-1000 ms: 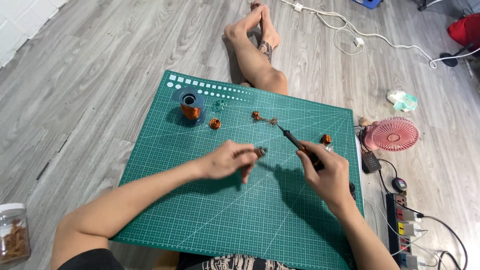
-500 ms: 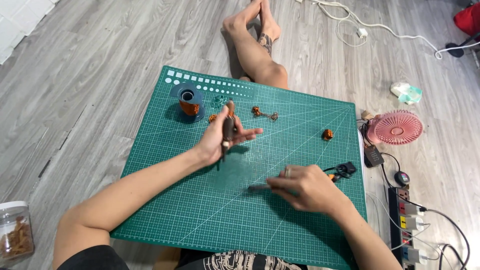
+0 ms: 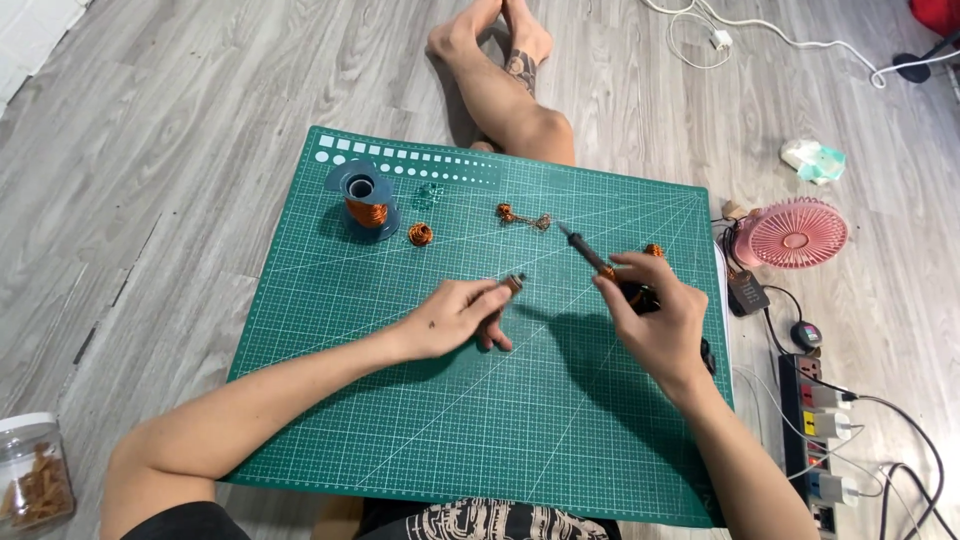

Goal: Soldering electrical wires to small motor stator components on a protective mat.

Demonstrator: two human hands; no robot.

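Two bare hands work above a green cutting mat (image 3: 400, 400), a flat rectangular sheet printed with a fine white grid and diagonal guide lines, laid on a grey wood-grain plank floor (image 3: 180, 130). Left hand (image 3: 455, 318): fingers curled shut around a small cylindrical piece (image 3: 514, 284) with a copper-coloured end, held low over the middle of the mat. Right hand (image 3: 655, 320): closed in a pen-like grip on a soldering iron (image 3: 590, 252), a slim dark rod with a narrow metallic point that slants up and left, its point near but apart from the small piece. Toward the mat's far edge stand a blue-grey plastic spool of glossy copper wire (image 3: 366, 205), a small round copper coil (image 3: 420, 235) just beside it, and a knotted twist of copper wire (image 3: 520, 217) close to the iron's point. Another copper coil (image 3: 654, 250) lies just behind the right hand's fingers. Off the mat to the right: a pink round fan (image 3: 798, 232) with a radial grille, a crumpled pale wrapper (image 3: 812, 160), and a white power strip (image 3: 815, 440) with several plugs and dark cables. At the lower left stands a clear plastic jar (image 3: 35, 470) with a white lid and brownish contents. Bare legs (image 3: 500, 90) extend onto the floor beyond the mat.
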